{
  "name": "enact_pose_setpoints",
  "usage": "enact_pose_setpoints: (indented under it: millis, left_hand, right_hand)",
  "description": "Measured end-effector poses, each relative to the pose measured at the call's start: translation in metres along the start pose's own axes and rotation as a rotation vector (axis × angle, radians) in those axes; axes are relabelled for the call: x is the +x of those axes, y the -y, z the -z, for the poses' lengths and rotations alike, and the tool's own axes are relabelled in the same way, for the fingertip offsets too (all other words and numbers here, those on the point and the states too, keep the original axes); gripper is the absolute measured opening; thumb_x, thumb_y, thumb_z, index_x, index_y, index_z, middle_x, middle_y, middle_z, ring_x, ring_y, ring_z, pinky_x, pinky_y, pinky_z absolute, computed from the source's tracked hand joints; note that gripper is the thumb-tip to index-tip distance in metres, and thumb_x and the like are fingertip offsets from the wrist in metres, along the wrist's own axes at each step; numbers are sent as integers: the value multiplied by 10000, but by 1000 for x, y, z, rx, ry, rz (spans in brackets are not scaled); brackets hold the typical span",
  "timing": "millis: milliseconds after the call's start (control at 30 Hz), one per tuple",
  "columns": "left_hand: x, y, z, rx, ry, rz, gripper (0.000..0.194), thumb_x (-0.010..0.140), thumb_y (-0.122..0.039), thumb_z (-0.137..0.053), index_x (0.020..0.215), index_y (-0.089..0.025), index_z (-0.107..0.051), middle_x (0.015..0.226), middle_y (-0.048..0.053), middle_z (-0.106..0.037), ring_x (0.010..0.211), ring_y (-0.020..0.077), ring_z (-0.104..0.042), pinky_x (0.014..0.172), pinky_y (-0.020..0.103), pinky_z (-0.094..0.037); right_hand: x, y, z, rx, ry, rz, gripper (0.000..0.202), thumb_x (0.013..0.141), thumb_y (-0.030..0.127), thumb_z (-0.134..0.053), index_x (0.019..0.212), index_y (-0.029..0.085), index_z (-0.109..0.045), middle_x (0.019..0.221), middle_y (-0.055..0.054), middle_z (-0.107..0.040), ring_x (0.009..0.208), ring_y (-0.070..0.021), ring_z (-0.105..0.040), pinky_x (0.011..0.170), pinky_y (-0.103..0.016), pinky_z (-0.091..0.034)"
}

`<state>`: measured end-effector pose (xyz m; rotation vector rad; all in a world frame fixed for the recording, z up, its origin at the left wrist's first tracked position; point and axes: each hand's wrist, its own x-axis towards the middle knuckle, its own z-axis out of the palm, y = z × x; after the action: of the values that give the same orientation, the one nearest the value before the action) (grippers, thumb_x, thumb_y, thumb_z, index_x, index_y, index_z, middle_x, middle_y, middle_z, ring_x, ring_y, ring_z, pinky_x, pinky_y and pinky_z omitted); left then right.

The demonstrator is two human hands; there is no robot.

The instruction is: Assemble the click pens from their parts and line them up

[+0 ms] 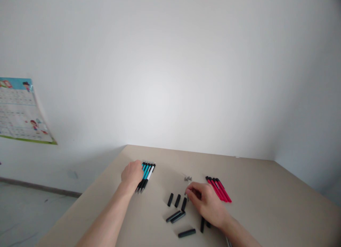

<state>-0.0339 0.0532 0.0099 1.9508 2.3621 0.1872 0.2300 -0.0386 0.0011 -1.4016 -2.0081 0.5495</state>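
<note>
At the left of the table my left hand [132, 176] lies against a row of pens [149, 173] with teal and white barrels, black grips and metal tips. Its fingers are curled out of sight behind the back of the hand. My right hand [206, 200] is over the middle, thumb and forefinger pinched together. Something small and greyish shows at those fingertips, too small to make out. Just beyond them sit several small grey metal parts [188, 178]. Short black tubes, like pen grips [177, 200], lie left of and below this hand, some partly hidden under it.
Several red pen barrels with black ends [218, 189] lie side by side to the right of my right hand. The beige table [255, 190] meets a white wall [165, 69] at the back. A poster [22, 112] hangs on the wall at left.
</note>
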Motion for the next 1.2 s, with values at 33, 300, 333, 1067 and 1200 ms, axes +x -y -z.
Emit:
enact_pose_setpoints:
  millis: [33,300,333,1067,1200]
  left_hand:
    - [0,0,0,-2,0,-2,271,887,-231,-431,967,-150,-677,971,187,-700,932,298,-667,697,328,-499]
    - [0,-2,-1,-12,0,-4,271,888,-289,-450,953,-156,-676,948,180,-700,910,279,-669,716,317,-488]
    - [-1,-3,0,-12,-1,-4,278,890,-312,-453,953,-154,-672,945,178,-698,910,278,-667,726,317,-486]
    - [-16,-17,-2,7,-30,-115,421,794,-386,-583,1090,-93,-525,1050,199,-583,1026,346,-571,813,375,-452]
    - [-14,-17,-4,3,-54,-108,430,786,-389,-597,1088,-89,-537,1037,198,-578,1012,353,-564,793,386,-461]
  right_hand:
    - [0,0,0,-1,-1,3,292,882,314,-459,709,162,-639,574,4,-563,539,-127,-502,519,-236,-328]
    - [0,-2,0,-9,1,-4,291,881,318,-462,708,163,-638,578,2,-565,546,-129,-502,517,-234,-325]
    - [0,-3,-1,-7,3,-4,293,882,321,-462,707,164,-637,578,3,-564,545,-128,-501,516,-233,-323]
    - [2,-4,1,-49,-39,11,289,885,316,-440,719,188,-639,595,0,-613,548,-140,-551,524,-229,-354]
    - [8,-18,21,-287,-259,-176,289,878,319,-418,735,205,-642,667,-34,-672,635,-184,-618,603,-264,-390]
